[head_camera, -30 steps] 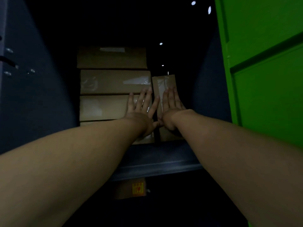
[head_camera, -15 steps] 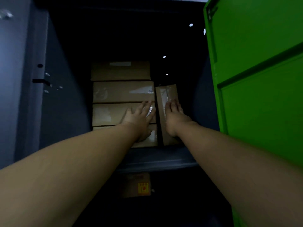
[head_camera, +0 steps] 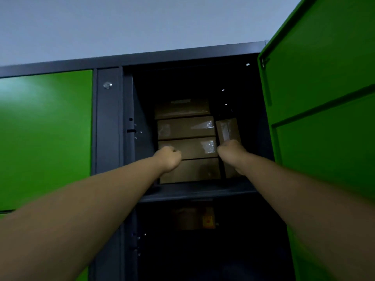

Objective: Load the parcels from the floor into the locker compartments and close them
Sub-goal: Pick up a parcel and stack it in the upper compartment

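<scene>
A stack of several flat brown cardboard parcels (head_camera: 185, 127) fills the upper locker compartment, with one narrow parcel (head_camera: 228, 128) standing upright to their right. My left hand (head_camera: 169, 159) is at the stack's left edge, fingers curled in, holding nothing. My right hand (head_camera: 230, 152) sits in front of the upright parcel, fingers also curled and empty. Both arms reach into the compartment. The green door (head_camera: 324, 110) of this compartment stands open on the right.
A dark shelf edge (head_camera: 194, 194) divides the upper compartment from a lower open one, where a parcel with a yellow label (head_camera: 194, 219) lies in shadow. A closed green door (head_camera: 44, 136) is on the left. A pale wall rises above the locker.
My hands were pressed flat on the parcels with fingers spread; now they have pulled back a little and curled shut. My view has drawn back and tilted up, showing the locker's top.
</scene>
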Demonstrator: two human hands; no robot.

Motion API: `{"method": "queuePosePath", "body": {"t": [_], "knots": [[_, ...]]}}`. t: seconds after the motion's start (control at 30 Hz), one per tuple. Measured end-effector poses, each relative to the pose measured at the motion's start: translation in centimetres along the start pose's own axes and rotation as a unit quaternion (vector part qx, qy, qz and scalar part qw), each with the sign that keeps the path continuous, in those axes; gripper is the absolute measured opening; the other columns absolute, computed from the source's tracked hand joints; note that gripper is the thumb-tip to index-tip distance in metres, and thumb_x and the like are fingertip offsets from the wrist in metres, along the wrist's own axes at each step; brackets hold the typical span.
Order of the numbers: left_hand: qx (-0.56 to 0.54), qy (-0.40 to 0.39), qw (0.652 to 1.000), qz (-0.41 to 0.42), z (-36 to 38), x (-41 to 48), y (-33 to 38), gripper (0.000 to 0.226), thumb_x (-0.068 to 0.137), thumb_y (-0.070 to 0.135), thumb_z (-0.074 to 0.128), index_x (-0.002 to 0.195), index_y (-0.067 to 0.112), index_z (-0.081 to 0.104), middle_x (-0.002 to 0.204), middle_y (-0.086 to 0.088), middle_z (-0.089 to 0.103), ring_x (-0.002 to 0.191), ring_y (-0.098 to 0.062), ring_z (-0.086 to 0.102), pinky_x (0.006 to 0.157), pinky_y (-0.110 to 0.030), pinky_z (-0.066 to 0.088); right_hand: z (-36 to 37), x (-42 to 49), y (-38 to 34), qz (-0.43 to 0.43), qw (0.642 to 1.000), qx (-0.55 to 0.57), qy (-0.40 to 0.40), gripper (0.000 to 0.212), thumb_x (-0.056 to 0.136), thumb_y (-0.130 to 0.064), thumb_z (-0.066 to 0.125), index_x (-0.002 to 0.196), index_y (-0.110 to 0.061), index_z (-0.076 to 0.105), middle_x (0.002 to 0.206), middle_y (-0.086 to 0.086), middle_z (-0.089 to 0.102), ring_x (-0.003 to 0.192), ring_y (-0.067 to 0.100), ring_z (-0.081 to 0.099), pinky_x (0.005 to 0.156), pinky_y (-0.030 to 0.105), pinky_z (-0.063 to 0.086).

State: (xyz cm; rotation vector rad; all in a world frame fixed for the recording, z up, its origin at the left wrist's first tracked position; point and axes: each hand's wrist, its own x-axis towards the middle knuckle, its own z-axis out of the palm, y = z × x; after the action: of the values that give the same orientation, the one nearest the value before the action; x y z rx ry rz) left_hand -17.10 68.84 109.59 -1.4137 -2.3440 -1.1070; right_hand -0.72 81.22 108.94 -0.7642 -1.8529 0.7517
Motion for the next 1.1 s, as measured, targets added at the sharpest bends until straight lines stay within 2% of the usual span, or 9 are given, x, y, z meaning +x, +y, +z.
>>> {"method": "queuePosePath", "body": {"t": [0.17, 0.27, 0.33, 0.47, 0.67, 0.8, 0.87, 1.03, 1.1], "knots": [[-0.284, 0.049, 0.956, -0.055, -2.3, -6.7, -1.3, 0.046, 0.109, 0.04, 0.036, 0.141, 0.012, 0.054, 0.126, -0.006, 0.06, 0.111, -0.024, 0.056, 0.114, -0.041, 0.043, 1.7, -6.9, -2.4, 0.047, 0.984, 0.164, 0.042, 0.028, 0.102, -0.015, 0.046, 0.125, -0.009, 0.061, 0.113, 0.014, 0.063, 0.096, 0.027, 0.06, 0.079, 0.031, 0.049], [-0.345, 0.084, 0.931, -0.081, -3.8, -10.4, -2.5, 0.031, 0.108, 0.04, 0.038, 0.099, 0.02, 0.06, 0.09, 0.002, 0.056, 0.08, -0.015, 0.053, 0.098, -0.036, 0.048, 2.3, -10.7, -3.8, 0.03, 0.975, 0.212, 0.057, 0.023, 0.104, -0.02, 0.045, 0.12, -0.018, 0.062, 0.104, 0.007, 0.061, 0.09, 0.022, 0.056, 0.078, 0.03, 0.045], [-0.365, 0.104, 0.921, -0.089, -4.6, -12.7, -3.6, 0.029, 0.107, 0.038, 0.038, 0.088, 0.024, 0.055, 0.084, 0.004, 0.052, 0.079, -0.016, 0.052, 0.093, -0.037, 0.05, 2.6, -13.2, -4.5, 0.045, 0.969, 0.237, 0.06, 0.03, 0.105, -0.024, 0.045, 0.125, -0.012, 0.063, 0.105, 0.005, 0.061, 0.095, 0.022, 0.057, 0.088, 0.035, 0.05], [-0.388, 0.118, 0.905, -0.129, -5.7, -18.0, -6.7, 0.026, 0.107, 0.037, 0.036, 0.1, 0.022, 0.056, 0.089, 0.002, 0.054, 0.094, -0.02, 0.054, 0.08, -0.031, 0.048, 4.2, -18.5, -4.7, 0.11, 0.96, 0.257, -0.003, 0.033, 0.102, -0.029, 0.045, 0.121, -0.008, 0.061, 0.112, 0.016, 0.066, 0.101, 0.029, 0.065, 0.103, 0.054, 0.052], [-0.342, 0.103, 0.907, -0.224, -4.8, -30.1, -16.4, 0.031, 0.107, 0.041, 0.035, 0.117, 0.02, 0.055, 0.111, -0.004, 0.057, 0.101, -0.022, 0.054, 0.089, -0.036, 0.046, 11.1, -29.2, -0.3, 0.194, 0.937, 0.273, -0.099, 0.043, 0.105, -0.028, 0.043, 0.132, 0.001, 0.06, 0.124, 0.026, 0.066, 0.111, 0.044, 0.064, 0.1, 0.051, 0.054], [-0.321, 0.104, 0.871, -0.357, -2.3, -40.7, -24.1, 0.039, 0.106, 0.041, 0.038, 0.125, 0.014, 0.058, 0.118, -0.007, 0.062, 0.105, -0.024, 0.059, 0.102, -0.044, 0.048, 18.2, -38.9, 3.9, 0.253, 0.919, 0.239, -0.188, 0.027, 0.106, -0.027, 0.041, 0.113, -0.008, 0.06, 0.102, 0.015, 0.059, 0.072, 0.022, 0.052, 0.062, 0.031, 0.045], [-0.324, 0.113, 0.844, -0.412, -1.7, -45.3, -26.9, 0.041, 0.106, 0.04, 0.038, 0.128, 0.013, 0.058, 0.119, -0.006, 0.063, 0.107, -0.024, 0.06, 0.102, -0.044, 0.049, 21.6, -42.9, 5.8, 0.28, 0.907, 0.221, -0.221, 0.024, 0.107, -0.028, 0.042, 0.109, -0.01, 0.057, 0.095, 0.011, 0.056, 0.068, 0.018, 0.049, 0.06, 0.031, 0.043], [-0.312, 0.173, 0.796, -0.489, -2.5, -54.6, -32.1, 0.028, 0.106, 0.036, 0.037, 0.107, 0.017, 0.057, 0.108, -0.006, 0.058, 0.098, -0.023, 0.054, 0.08, -0.035, 0.044, 27.7, -50.5, 8.2, 0.315, 0.882, 0.182, -0.299, 0.027, 0.103, -0.026, 0.044, 0.097, -0.007, 0.064, 0.104, 0.022, 0.065, 0.082, 0.025, 0.056, 0.087, 0.048, 0.056], [-0.291, 0.201, 0.779, -0.517, -3.1, -58.0, -33.8, 0.026, 0.106, 0.037, 0.038, 0.105, 0.018, 0.057, 0.107, -0.005, 0.057, 0.096, -0.023, 0.053, 0.081, -0.036, 0.041, 29.9, -53.2, 8.3, 0.317, 0.871, 0.163, -0.339, 0.027, 0.102, -0.026, 0.044, 0.085, -0.013, 0.061, 0.117, 0.026, 0.068, 0.09, 0.03, 0.059, 0.097, 0.054, 0.054]]}}
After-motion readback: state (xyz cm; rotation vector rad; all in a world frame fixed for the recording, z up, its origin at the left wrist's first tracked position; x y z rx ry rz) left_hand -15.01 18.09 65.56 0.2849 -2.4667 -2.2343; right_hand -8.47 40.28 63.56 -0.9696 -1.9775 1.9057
